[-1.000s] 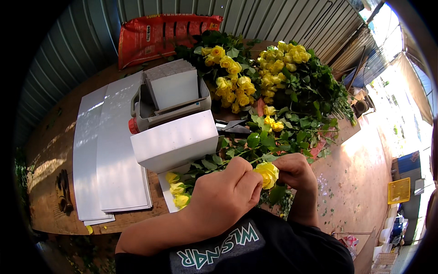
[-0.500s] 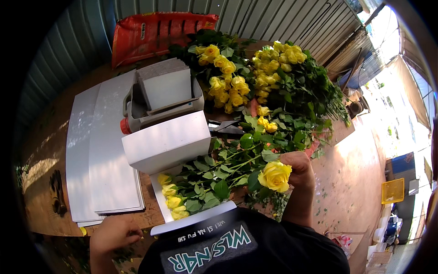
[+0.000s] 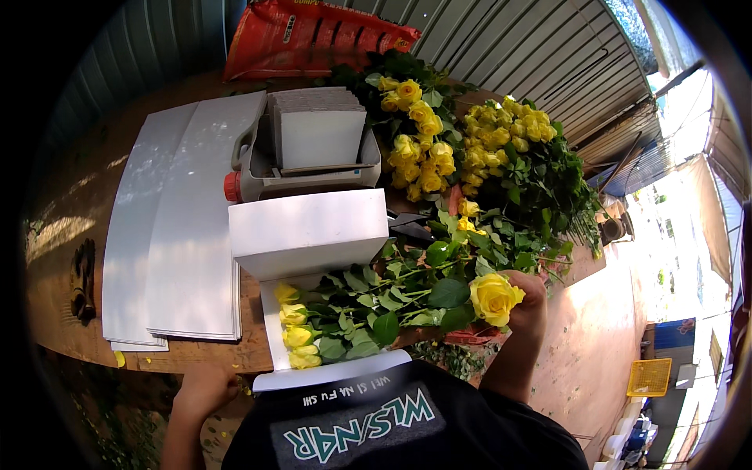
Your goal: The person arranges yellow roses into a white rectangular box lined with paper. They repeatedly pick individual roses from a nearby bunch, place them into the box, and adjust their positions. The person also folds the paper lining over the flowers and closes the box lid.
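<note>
My right hand [image 3: 525, 309] is closed on a yellow rose [image 3: 495, 299], just below its bloom. My left hand [image 3: 205, 385] is at the table's front edge, fingers curled; whatever they may hold is too small to make out. Between them lies an open white cardboard wrap [image 3: 276, 345], its raised flap [image 3: 307, 223] behind several yellow roses [image 3: 298, 337] with leafy stems, laid blooms to the left. The wrap's near edge [image 3: 329, 374] rests against my dark shirt.
Left are stacked white sheets [image 3: 188, 235] and dark gloves [image 3: 82, 278]. Behind are a cut-open jug [image 3: 258, 184] with cards, black shears [image 3: 411, 227], rose bunches [image 3: 497, 137] and a red bag [image 3: 313, 39]. A yellow crate [image 3: 648, 377] is beyond at right.
My left hand has left the held rose and moved down-left to the table edge. The rose in my right hand has moved right, uncovering the stems in the wrap. The view has shifted slightly.
</note>
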